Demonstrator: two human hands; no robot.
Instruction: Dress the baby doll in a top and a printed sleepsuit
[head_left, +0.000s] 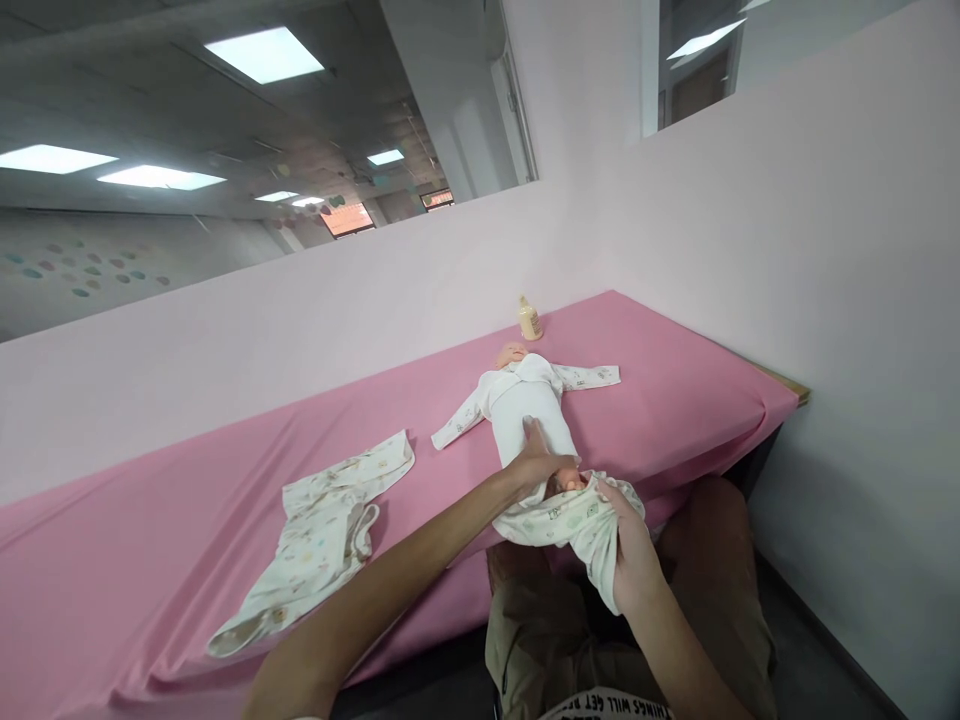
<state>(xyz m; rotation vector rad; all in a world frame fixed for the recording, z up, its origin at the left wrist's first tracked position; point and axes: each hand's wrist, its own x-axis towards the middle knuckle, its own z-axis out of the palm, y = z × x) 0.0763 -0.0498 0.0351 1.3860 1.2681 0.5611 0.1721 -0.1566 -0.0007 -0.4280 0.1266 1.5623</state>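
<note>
Your open left hand [541, 462] steadies the white-clad baby doll [523, 398] mid-frame. Your right hand [634, 556] fists limp printed cloth [559, 522]; hold its rim.

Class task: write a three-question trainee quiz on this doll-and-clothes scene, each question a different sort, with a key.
1. True or false: the bottle stands near the head of the doll.
2. What is in the grip of the right hand? A) the bunched garment B) the bottle C) the doll's head
3. Fill the gap: the left hand touches the doll's ____ body.
Key: 1 true; 2 A; 3 lower.
</note>
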